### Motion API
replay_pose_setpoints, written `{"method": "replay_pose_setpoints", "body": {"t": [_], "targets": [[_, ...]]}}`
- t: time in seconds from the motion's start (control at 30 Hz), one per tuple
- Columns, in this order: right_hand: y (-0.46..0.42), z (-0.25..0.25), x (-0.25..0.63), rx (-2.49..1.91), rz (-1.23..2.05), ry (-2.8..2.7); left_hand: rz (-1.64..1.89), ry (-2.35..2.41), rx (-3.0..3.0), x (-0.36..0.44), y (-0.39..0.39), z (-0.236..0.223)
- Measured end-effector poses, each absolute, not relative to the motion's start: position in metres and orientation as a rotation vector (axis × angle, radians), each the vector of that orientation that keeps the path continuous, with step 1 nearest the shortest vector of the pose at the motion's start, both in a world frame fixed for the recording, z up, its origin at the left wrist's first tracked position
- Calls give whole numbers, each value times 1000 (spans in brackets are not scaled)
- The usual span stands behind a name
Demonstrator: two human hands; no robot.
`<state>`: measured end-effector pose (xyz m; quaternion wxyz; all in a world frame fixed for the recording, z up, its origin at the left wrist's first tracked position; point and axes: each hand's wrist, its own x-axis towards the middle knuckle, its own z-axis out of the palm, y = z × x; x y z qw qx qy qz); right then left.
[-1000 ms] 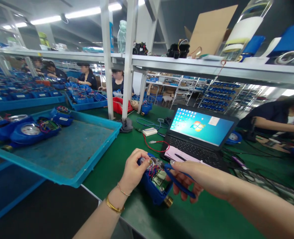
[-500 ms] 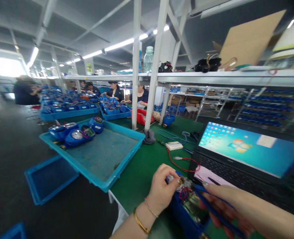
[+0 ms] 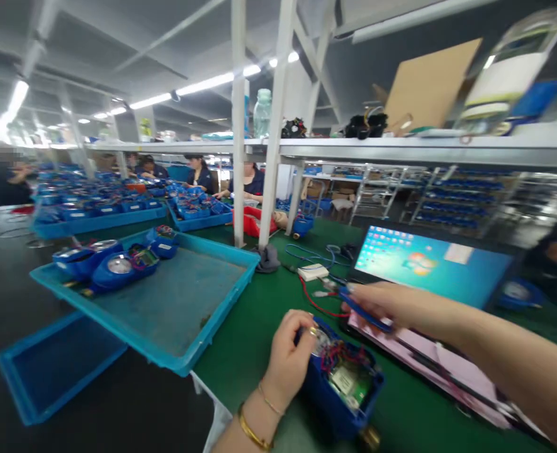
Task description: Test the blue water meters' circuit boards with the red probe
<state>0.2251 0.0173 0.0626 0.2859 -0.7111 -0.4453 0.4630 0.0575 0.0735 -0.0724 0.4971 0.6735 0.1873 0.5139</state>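
Observation:
My left hand (image 3: 288, 357) is closed at the far end of a blue water meter (image 3: 320, 402), thumb and fingers at its round dial (image 3: 320, 343). The meter's housing lies open on the green table, showing red and dark wires (image 3: 335, 357) and a circuit board (image 3: 351, 382). A brass fitting (image 3: 370, 436) sticks out of its near end. Beyond the meter, my right hand (image 3: 382, 303) is closed around blue-handled pliers (image 3: 364, 313). The pliers' jaws point left, close to a white box (image 3: 313, 272), and are blurred.
Left stands a blue tray (image 3: 188, 362) with several water meters in it. A laptop (image 3: 429, 264) is behind my right hand, with pink paper (image 3: 424, 352) in front. Red cable (image 3: 309, 299) lies near the white box. A shelf (image 3: 401, 150) crosses overhead. Co-workers sit further back.
My right hand has moved the pliers away from the meter's wires, up and out toward the white box. My left hand stays at the meter. The view has swung left, then slightly back.

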Motion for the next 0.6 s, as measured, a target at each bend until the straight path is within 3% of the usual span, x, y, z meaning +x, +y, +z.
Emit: {"method": "replay_pose_setpoints", "body": {"t": [0.13, 0.3, 0.6], "targets": [[69, 47, 221, -2003, 1232, -1054, 1169, 438, 1656, 54, 80, -74], [108, 32, 227, -1746, 1041, -985, 1051, 451, 1757, 51, 83, -82], [35, -9, 274, -1555, 948, -871, 1045, 506, 1904, 48, 79, -95]]}}
